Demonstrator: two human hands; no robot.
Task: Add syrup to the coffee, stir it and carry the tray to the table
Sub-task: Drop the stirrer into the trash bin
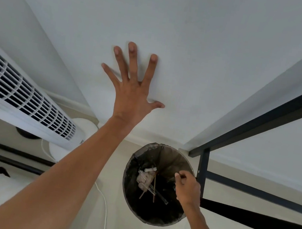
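Left hand [132, 89] spread flat on wall [197, 42] for balance; right hand [186, 189] pinched over bin [131, 206], apparently dropping waste, contents unclear; coffee, syrup, tray not in view.

Both forearms are bare, no sleeves, watch or rings on the left hand [131, 93] or right hand [187, 189].

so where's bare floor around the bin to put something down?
Free: pale floor in front of the bin, between it and the white cable. Behind it too, up to the wall the left hand presses. Crowded: black frame touches the bin's right side; right hand is over the rim.
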